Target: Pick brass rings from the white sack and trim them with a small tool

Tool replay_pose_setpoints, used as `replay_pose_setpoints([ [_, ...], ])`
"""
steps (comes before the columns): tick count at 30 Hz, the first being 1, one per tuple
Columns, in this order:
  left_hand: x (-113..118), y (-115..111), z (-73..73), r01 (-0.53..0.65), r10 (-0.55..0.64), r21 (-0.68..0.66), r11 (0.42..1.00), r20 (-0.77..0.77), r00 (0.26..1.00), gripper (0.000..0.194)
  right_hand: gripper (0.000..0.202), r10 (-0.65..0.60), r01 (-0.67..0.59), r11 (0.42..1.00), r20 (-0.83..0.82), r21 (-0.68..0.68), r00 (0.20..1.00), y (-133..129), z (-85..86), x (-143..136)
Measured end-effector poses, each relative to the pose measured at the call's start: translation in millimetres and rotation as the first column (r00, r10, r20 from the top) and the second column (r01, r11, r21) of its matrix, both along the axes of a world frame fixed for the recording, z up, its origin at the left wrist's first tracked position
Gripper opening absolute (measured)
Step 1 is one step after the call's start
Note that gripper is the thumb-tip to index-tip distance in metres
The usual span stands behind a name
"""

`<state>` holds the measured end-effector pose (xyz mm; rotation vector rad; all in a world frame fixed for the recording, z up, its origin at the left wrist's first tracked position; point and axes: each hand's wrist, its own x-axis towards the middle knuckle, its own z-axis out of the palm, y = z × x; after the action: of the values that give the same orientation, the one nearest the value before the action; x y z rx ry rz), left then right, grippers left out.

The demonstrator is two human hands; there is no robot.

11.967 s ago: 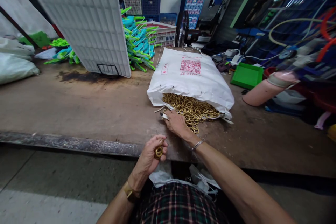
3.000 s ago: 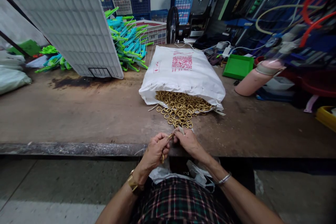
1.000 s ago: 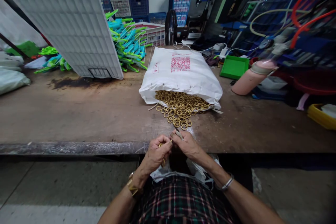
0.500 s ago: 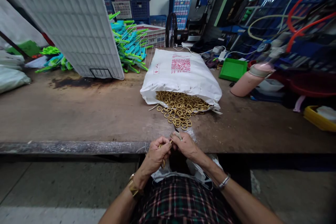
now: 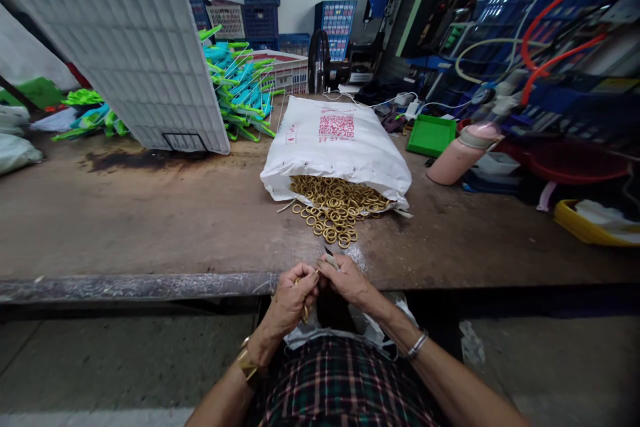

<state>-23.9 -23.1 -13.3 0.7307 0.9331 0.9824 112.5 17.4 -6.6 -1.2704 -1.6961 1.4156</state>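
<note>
My left hand [image 5: 294,293] is closed around several gold rings [image 5: 305,311], just in front of the table edge. Close beside it, my right hand [image 5: 349,280] grips a small knife [image 5: 331,259] with a pale handle and a dark tip pointing up and away. The fingertips of both hands meet or nearly meet at a ring. Beyond them a white sack [image 5: 345,140] with red print lies on the table, its mouth facing me. Gold rings [image 5: 333,210] fill the mouth and spill onto the tabletop.
On the brown table [image 5: 150,227] a white ribbed panel [image 5: 155,60] stands at the left, with green and blue plastic pieces [image 5: 245,90] behind it. To the right are a green tray [image 5: 431,135], a pink bottle [image 5: 457,157] and a yellow tray [image 5: 590,230].
The whole view has shifted slightly, so the table items appear further left. Both hands stay close together, with the knife and rings still held.
</note>
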Motion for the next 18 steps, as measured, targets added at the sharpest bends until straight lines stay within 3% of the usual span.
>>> replay_pose_setpoints([
  [13, 3, -10, 5.8, -0.013, 0.015, -0.040, 0.999, 0.043, 0.999, 0.037, 0.036, 0.037, -0.037, 0.999, -0.009, 0.008, 0.999, -7, 7.1, 3],
  [18, 2, -10, 7.8, -0.016, 0.016, -0.009, 1.000, 0.003, 1.000, 0.039, 0.028, -0.059, 0.054, 0.995, 0.061, 0.078, 0.996, -6, 9.0, 7],
])
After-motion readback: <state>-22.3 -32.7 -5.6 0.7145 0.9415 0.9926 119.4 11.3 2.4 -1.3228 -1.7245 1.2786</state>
